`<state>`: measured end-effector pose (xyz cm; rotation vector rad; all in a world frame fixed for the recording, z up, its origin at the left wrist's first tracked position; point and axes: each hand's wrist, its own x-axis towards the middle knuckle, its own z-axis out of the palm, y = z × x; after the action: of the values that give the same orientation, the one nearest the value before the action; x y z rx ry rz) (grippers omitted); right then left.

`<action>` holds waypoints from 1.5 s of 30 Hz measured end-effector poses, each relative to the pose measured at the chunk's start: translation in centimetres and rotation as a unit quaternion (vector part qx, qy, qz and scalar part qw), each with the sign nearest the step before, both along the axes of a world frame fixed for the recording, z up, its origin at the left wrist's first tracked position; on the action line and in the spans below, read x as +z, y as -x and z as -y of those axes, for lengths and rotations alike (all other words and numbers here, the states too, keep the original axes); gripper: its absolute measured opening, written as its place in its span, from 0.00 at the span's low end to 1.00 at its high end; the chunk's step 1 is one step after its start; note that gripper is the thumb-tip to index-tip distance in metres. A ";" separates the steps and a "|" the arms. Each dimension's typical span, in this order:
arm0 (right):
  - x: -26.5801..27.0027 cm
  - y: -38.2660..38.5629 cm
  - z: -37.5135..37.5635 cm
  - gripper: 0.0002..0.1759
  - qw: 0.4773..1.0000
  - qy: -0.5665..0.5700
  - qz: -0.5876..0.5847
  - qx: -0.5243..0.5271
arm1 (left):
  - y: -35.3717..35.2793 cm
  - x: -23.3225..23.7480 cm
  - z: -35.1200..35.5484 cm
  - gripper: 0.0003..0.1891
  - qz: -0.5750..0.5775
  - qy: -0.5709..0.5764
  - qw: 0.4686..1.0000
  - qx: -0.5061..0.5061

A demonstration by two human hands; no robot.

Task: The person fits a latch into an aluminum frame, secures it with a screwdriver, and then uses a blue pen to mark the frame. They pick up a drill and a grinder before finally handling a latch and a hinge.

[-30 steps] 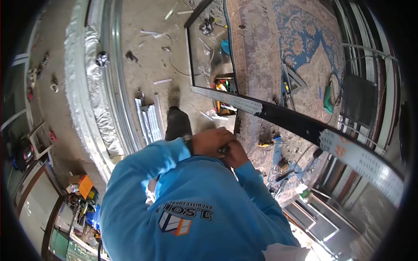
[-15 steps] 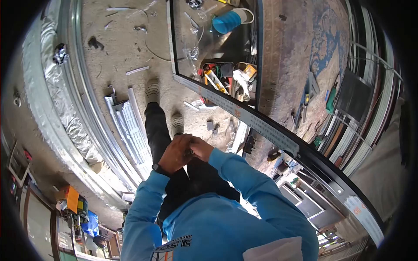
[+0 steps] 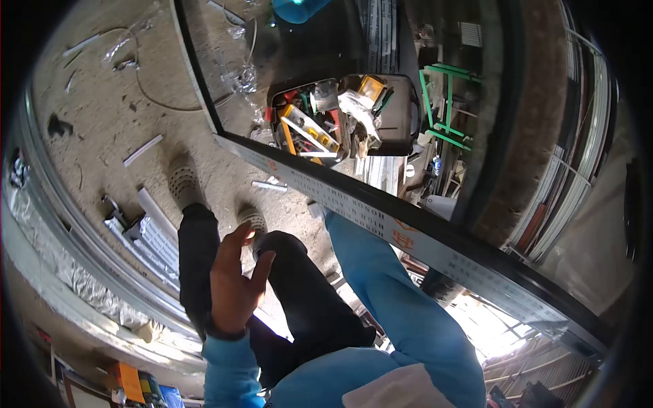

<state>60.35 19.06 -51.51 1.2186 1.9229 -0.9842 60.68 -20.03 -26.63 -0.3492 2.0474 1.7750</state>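
My left hand [image 3: 238, 285] is raised over my legs, thumb and fingers apart, with nothing visible in it. My right sleeve [image 3: 371, 258] reaches forward to a black-framed glass panel [image 3: 435, 238], whose edge carries printed protective film. The right hand itself is hidden at that frame, so its grip does not show. Through the glass I see an open toolbox [image 3: 398, 132] with a yellow spirit level [image 3: 309, 128] and other tools inside.
Long metal profiles [image 3: 75, 251] lie along the left, with shorter pieces [image 3: 146, 241] near my foot. More bundled profiles [image 3: 564, 163] run along the right. A thin cable [image 3: 139, 85] and scraps lie on the floor. Green metal framework [image 3: 449, 102] appears in the glass area.
My hands, clasped together before, have separated. The left is now open on the left side; the right arm has extended toward the panel's frame. My view has shifted to the right.
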 end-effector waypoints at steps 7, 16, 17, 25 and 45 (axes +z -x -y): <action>-6.3 15.0 -4.8 0.25 0.948 -0.169 -0.202 0.181 | 4.2 1.1 3.2 0.32 -0.091 0.038 0.995 -0.016; -8.9 27.8 -8.4 0.39 0.802 -0.368 0.031 0.469 | 2.6 -0.5 5.2 0.29 -0.196 0.167 0.963 -0.082; -8.8 27.4 -8.6 0.39 0.794 -0.379 0.051 0.473 | 2.5 -0.7 5.1 0.28 -0.194 0.175 0.961 -0.085; -15.0 20.8 -12.6 0.32 0.837 -0.262 -0.348 0.330 | 1.4 -0.5 5.0 0.26 -0.206 0.221 0.950 -0.078; -20.3 23.8 -2.3 0.13 0.937 0.252 -0.236 -0.049 | 0.3 0.1 4.3 0.36 -0.241 0.149 0.946 -0.157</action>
<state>36.53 21.37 -71.84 0.8297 1.7783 -1.8218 60.37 -24.37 -26.53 0.3551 2.5388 1.4543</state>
